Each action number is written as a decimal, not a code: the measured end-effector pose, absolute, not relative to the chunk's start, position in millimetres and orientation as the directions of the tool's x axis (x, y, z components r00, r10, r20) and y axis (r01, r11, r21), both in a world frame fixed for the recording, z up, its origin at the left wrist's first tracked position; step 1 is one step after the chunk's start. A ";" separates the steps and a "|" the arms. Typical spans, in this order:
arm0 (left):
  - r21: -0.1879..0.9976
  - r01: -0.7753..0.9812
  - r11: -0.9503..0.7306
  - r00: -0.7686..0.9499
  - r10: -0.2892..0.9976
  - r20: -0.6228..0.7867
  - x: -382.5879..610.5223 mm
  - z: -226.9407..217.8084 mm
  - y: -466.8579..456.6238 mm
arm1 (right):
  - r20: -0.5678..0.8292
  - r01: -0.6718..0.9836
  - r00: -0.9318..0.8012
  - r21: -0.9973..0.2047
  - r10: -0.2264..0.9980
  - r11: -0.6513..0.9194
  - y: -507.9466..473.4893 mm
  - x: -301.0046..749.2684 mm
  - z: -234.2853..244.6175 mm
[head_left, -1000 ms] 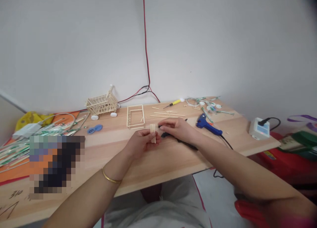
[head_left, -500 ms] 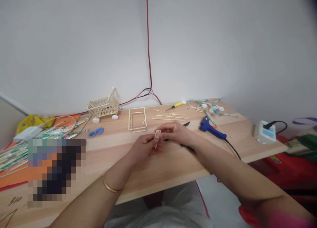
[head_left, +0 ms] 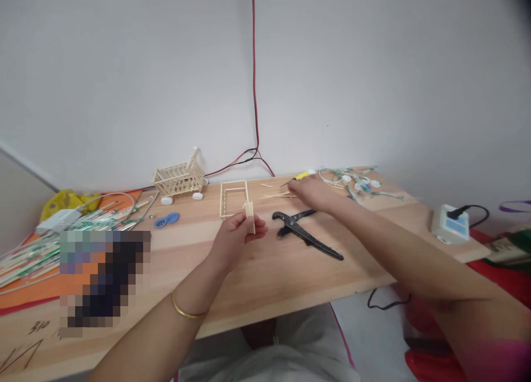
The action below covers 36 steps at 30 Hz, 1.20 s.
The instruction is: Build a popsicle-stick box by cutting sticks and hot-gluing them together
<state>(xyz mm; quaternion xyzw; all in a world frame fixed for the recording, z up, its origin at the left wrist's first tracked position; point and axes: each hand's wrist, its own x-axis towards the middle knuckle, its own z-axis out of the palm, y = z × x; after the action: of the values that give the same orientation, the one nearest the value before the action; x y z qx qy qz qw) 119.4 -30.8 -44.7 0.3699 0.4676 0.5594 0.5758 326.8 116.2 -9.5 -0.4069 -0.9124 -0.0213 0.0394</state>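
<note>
My left hand (head_left: 235, 235) is closed around a short bundle of wooden sticks (head_left: 249, 216), held upright above the wooden table (head_left: 265, 277). My right hand (head_left: 312, 192) reaches to the far side of the table and rests over loose long wooden sticks (head_left: 277, 195); its fingers curl down and what they hold is hidden. Black pliers (head_left: 307, 235) lie on the table between my two hands. A rectangular stick frame (head_left: 233, 199) stands just behind my left hand.
A small stick cart with white wheels (head_left: 179, 180) stands at the back left. Blue caps (head_left: 167, 220), wires and strips (head_left: 50, 243) lie left. A yellow screwdriver (head_left: 302, 175), white caps and wire (head_left: 357, 181) sit at the back right. A white power box (head_left: 450, 225) sits at the right edge.
My right hand left the stick bundle and moved back and right to the loose sticks, uncovering the black pliers. My left hand kept the bundle and turned it upright.
</note>
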 end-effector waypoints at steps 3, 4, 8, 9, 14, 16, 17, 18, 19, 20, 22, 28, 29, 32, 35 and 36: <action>0.951 -0.274 0.143 -0.064 0.984 -0.167 120.2 -47.1 -30.5 | 0.163 0.573 -0.819 0.194 0.550 0.796 96.4 338.2 28.1; 0.950 -0.264 0.164 -0.035 0.983 -0.179 121.1 -48.0 -31.0 | 0.171 0.501 -0.864 0.202 0.473 0.842 88.4 339.1 38.9; 0.946 -0.219 0.238 0.192 0.961 -0.197 126.4 -51.5 -35.5 | 0.220 0.255 -0.949 0.118 0.225 0.960 61.1 326.5 63.7; 0.945 -0.213 0.250 0.239 0.951 -0.198 127.7 -52.1 -36.8 | 0.239 0.220 -0.953 0.113 0.188 0.969 57.3 321.3 65.9; 0.934 -0.219 0.283 0.338 0.920 -0.199 130.4 -52.7 -40.6 | 0.194 0.190 -0.970 0.235 0.146 0.953 48.3 304.0 68.7; 0.932 -0.213 0.295 0.344 0.915 -0.211 130.7 -51.8 -40.5 | 0.188 0.182 -0.973 0.259 0.136 0.948 45.4 302.3 68.2; 0.933 -0.208 0.295 0.342 0.915 -0.213 131.1 -51.3 -40.4 | 0.200 0.176 -0.972 0.265 0.124 0.948 44.2 301.9 67.5; 0.936 -0.199 0.291 0.337 0.917 -0.213 131.6 -50.9 -40.4 | 0.216 0.170 -0.970 0.273 0.112 0.947 43.2 301.6 66.6; 0.941 -0.189 0.281 0.329 0.921 -0.209 132.3 -50.6 -40.4 | 0.226 0.167 -0.969 0.286 0.103 0.943 42.6 301.2 65.4; 0.950 -0.173 0.260 0.320 0.927 -0.196 133.0 -50.5 -40.6 | 0.228 0.168 -0.969 0.305 0.099 0.937 42.2 300.8 64.2; 0.977 -0.101 0.188 0.299 0.942 -0.150 134.0 -50.9 -40.8 | 0.218 0.166 -0.972 0.350 0.092 0.922 41.4 300.0 62.5; 0.999 0.044 0.027 0.221 0.974 -0.036 129.6 -52.0 -38.0 | 0.567 0.380 -0.787 0.134 0.243 0.915 29.5 309.9 50.8; 0.999 0.039 0.010 0.213 0.977 -0.018 128.4 -51.9 -37.4 | 0.648 0.456 -0.676 -0.008 0.352 0.890 26.7 312.9 44.2; 0.997 0.071 -0.041 0.210 0.977 0.025 126.9 -51.7 -36.4 | 0.533 0.489 -0.457 -0.517 0.712 0.702 20.4 317.1 17.6; 0.983 0.155 -0.100 0.226 0.972 0.063 128.1 -52.1 -36.3 | 0.178 0.345 -0.636 -0.805 0.751 0.483 16.1 310.3 -6.2; 0.976 0.184 -0.115 0.226 0.971 0.072 128.5 -52.2 -36.2 | 0.129 0.310 -0.674 -0.844 0.727 0.438 14.9 306.5 -11.1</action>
<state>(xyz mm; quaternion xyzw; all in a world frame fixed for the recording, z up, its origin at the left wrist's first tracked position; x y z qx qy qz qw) 128.5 -36.2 -52.2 0.6216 0.4647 0.4137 0.4760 306.5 14.9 -11.1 -0.3197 -0.8113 0.4231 0.2463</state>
